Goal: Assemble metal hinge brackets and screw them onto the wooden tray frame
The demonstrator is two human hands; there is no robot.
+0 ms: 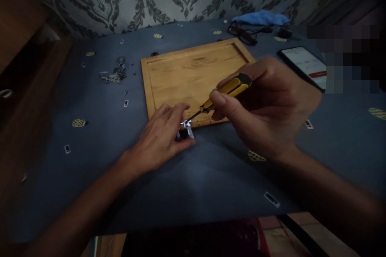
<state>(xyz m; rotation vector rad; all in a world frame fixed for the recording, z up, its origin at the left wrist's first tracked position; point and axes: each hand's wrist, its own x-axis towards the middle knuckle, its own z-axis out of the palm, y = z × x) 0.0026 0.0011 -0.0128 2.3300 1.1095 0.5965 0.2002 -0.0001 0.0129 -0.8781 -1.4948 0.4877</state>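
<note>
My right hand (pixel 265 104) is closed round a yellow and black screwdriver (pixel 230 88). The screwdriver slants down to the left, its tip at a shiny metal hinge (pixel 188 128). That hinge sits at the near edge of a framed wooden panel (pixel 171 84), which looks like a cabinet door. With thumb and fingers, my left hand (pixel 161 136) steadies the hinge from its left side, fingertips resting on the panel. Whether a screw is under the tip is too small to make out. Small dark holes dot the panel's near edge to the right of the hinge.
Loose metal hardware (pixel 116 74) and a few small screws (pixel 126 93) lie left of the panel on the blue patterned tablecloth (pixel 99 168). Behind and right are glasses (pixel 245 34), a blue cloth (pixel 261 17) and a lit phone (pixel 304 66). A patterned wall borders the back.
</note>
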